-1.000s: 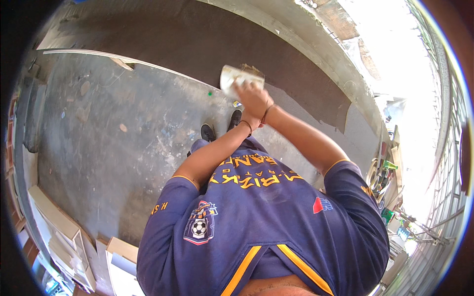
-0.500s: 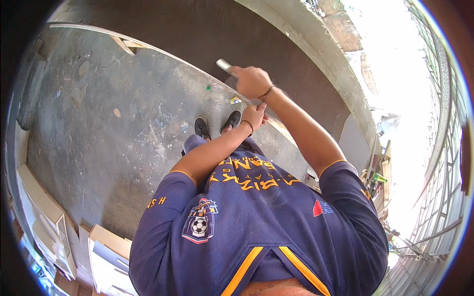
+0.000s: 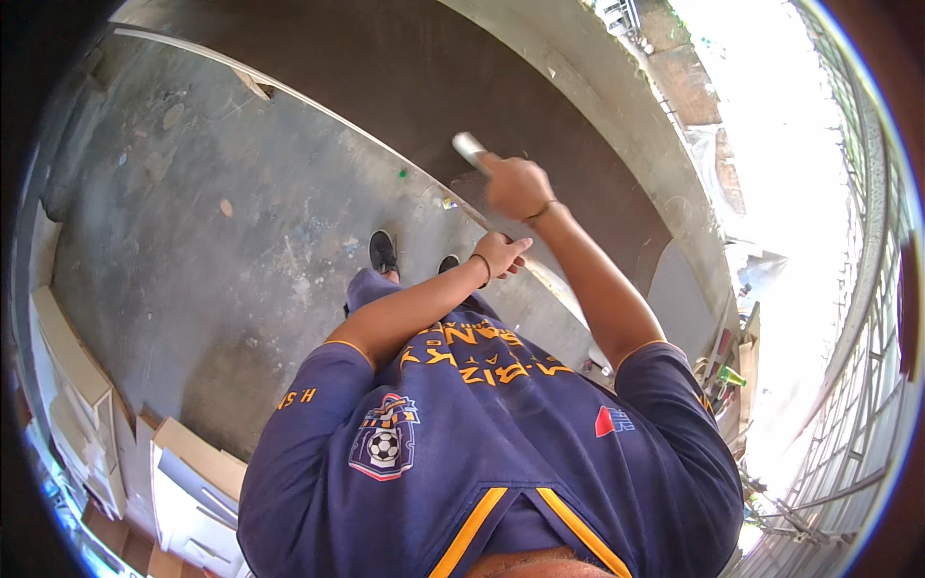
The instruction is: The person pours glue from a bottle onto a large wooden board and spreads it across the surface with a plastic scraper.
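Grey concrete floor (image 3: pixel 222 250), stained and specked with white, spreads to the left of both hands and beneath them, while bright daylight and a metal lattice (image 3: pixel 867 385) lie well off to their right. Under and beyond the right hand (image 3: pixel 520 188) runs a long dark brown panel (image 3: pixel 385 82), its pale edge (image 3: pixel 289 101) passing just to the near side of that hand. This hand is closed around a white scraper (image 3: pixel 469 149), which sticks out ahead of the knuckles and to their left, over the brown surface; it is blurred and seen nearly edge-on, so whether it touches the panel cannot be told. Nearer the body, just below and left of the right hand, the left hand (image 3: pixel 501 255) has its fingers loosely curled and its thumb stuck out to the right; whether anything lies within it cannot be told. Each wrist wears a thin dark band (image 3: pixel 482 262). Left of the left hand and below it stand two dark shoes (image 3: pixel 383 250). A small green cap (image 3: pixel 403 173) lies up and left of that hand. To the right of both hands, well apart, is a green bottle (image 3: pixel 732 376); far down to their left are pale boards (image 3: pixel 202 462).
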Available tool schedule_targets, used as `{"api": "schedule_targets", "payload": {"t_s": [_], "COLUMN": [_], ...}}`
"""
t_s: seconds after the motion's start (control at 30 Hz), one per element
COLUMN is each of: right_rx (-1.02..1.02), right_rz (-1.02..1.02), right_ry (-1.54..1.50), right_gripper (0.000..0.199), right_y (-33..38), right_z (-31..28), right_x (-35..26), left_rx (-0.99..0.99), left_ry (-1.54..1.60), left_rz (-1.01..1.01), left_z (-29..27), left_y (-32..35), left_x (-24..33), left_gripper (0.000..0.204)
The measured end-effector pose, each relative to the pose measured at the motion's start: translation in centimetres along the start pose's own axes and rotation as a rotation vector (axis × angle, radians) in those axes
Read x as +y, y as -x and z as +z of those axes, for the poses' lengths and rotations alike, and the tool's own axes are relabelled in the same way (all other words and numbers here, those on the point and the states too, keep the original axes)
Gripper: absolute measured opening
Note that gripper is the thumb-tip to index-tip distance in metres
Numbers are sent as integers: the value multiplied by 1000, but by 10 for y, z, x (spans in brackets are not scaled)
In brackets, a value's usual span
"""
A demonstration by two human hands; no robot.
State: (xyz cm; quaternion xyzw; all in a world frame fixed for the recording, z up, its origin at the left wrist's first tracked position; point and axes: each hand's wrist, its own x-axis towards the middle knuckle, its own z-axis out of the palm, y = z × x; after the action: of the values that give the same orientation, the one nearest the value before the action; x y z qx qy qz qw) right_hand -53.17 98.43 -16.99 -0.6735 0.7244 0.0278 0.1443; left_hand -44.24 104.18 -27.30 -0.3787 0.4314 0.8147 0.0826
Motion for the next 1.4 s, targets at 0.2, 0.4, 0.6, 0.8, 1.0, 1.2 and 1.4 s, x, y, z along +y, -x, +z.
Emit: {"api": "schedule_targets", "payload": {"t_s": [0.2,0.4,0.6,0.8,1.0,1.2,1.4], "right_rx": [-193,105,-136,-123,61,-150,6], "right_rz": [-288,81,-141,-256,81,-246,-73], "right_ry": [-100,-146,-2,-71,-92,-6,-67], "right_gripper": [42,34,39,53,33,44,52], "right_y": [33,58,58,96,117,124,157], "right_z": [-23,-28,11,-43,-7,20,-30], "right_x": [-74,90,4,-20,125,18,74], "left_rx": [44,282,462,378,326,55,-28], "left_ry": [-18,147,32,31,35,-52,79], "left_rz": [349,210,342,345,214,247,99], "left_z": [29,51,76,113,128,166,176], "left_y": [-18,-14,-18,-34,-24,-35,-31], "left_x": [-33,-29,-44,-66,-50,-82,-66], "left_gripper": [35,33,25,28,39,27,30]}}
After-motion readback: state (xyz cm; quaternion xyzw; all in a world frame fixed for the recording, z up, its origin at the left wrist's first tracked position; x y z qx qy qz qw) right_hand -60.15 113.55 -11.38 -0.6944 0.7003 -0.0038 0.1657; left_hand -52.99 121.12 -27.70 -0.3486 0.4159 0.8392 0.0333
